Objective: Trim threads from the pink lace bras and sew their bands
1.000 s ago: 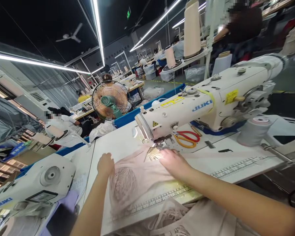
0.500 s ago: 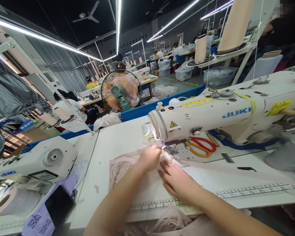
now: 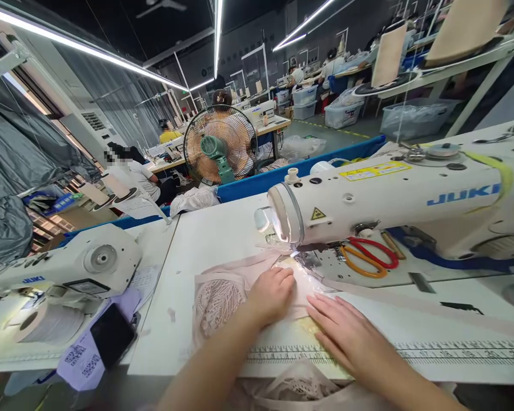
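Observation:
A pale pink lace garment piece (image 3: 223, 294) lies on the white sewing table (image 3: 205, 240), reaching under the needle of a white Juki sewing machine (image 3: 394, 197). My left hand (image 3: 272, 294) rests on the fabric just in front of the needle, fingers curled down onto the cloth. My right hand (image 3: 346, 334) lies flat with fingers stretched out on the fabric and the table's printed ruler, to the right of and nearer me than the left hand.
Orange-and-red scissors (image 3: 368, 260) lie behind the needle plate. A second Juki machine (image 3: 72, 265), a thread cone, a dark phone (image 3: 111, 342) and QR labels sit at left. A fan (image 3: 220, 145), blue bin edge and other workers are beyond.
My left hand came from the fabric's left edge to the needle area, then settled on the cloth. My right hand drew back from the needle and flattened. The view shifted right.

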Demonstrator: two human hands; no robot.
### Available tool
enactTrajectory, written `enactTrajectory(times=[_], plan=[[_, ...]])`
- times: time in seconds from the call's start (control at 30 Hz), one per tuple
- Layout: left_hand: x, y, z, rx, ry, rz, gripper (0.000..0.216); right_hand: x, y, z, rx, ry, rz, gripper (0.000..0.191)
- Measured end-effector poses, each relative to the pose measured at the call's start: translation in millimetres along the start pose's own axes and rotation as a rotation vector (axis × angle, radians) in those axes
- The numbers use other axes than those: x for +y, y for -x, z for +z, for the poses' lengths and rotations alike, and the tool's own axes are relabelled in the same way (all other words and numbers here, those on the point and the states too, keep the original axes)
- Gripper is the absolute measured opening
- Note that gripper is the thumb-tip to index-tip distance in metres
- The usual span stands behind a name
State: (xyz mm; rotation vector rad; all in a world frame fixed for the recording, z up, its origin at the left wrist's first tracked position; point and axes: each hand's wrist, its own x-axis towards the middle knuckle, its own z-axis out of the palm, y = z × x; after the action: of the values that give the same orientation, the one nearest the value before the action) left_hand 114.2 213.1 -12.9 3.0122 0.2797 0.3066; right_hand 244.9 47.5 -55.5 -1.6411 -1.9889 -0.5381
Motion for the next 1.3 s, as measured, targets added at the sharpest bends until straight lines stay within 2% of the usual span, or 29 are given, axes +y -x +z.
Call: enactTrajectory(times=[0.13, 0.6, 0.7, 0.9, 1.0, 1.2, 1.3], plan=[[10.1, -11.1, 1.2, -0.009, -0.053, -0.037, 0.032, 0.6, 5.1, -1.8, 0.054, 0.064, 0.007, 0.033], [15.2, -30.9, -3.7, -0.081, -0.155, -0.125, 0.030, 1.5, 11.3, 2.4, 0.013, 0.026, 0.065, 0.037], [10.4, -35.1, -7.4, -0.117, -0.161, -0.088, 0.031, 0.3, 10.2, 3.4, 0.039, 0.041, 0.073, 0.038], [-15.3, -34.4, -19.2, -0.210, -0.141, 0.122, 0.040, -0.6, 8.8, 4.8, 0.058, 0.030, 0.111, 0.039], [-14.6, -28.2, -17.4, -0.166, -0.141, 0.103, 0.046, -0.3, 8.7, 4.4, 0.055, 0.061, 0.114, 0.040], [7.0, -25.5, -4.2, -0.064, -0.104, -0.050, 0.042, 0.1, 8.4, 3.5, 0.054, 0.015, 0.162, 0.046], [6.7, -27.6, -0.7, -0.052, -0.063, -0.046, 0.042, 0.5, 8.7, 2.1, 0.026, -0.012, 0.168, 0.048]])
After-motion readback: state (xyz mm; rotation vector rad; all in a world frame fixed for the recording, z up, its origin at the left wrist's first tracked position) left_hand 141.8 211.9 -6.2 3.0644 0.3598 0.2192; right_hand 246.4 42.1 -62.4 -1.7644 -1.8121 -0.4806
